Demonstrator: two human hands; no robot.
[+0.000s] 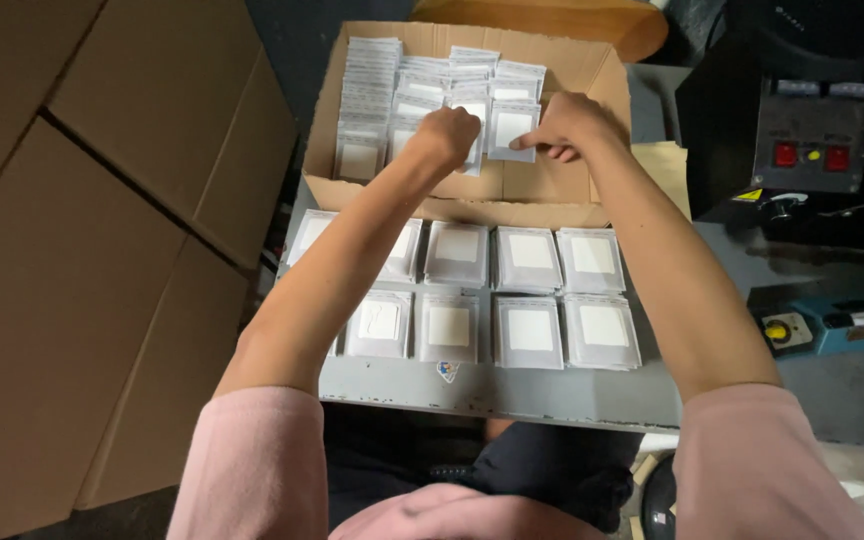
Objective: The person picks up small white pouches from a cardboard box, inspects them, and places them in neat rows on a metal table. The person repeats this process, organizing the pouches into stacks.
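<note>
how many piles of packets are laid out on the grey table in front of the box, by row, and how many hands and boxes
Piles of packets in the row nearer the open cardboard box: 5
Piles in the row nearer the person, on the grey table: 4
Open cardboard boxes holding upright packets: 1
Hands in the box: 2, left hand and right hand
Total: 12

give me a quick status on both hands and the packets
Left hand fisted on packets in the box. Right hand pinching one packet. Nothing blocking.
</note>
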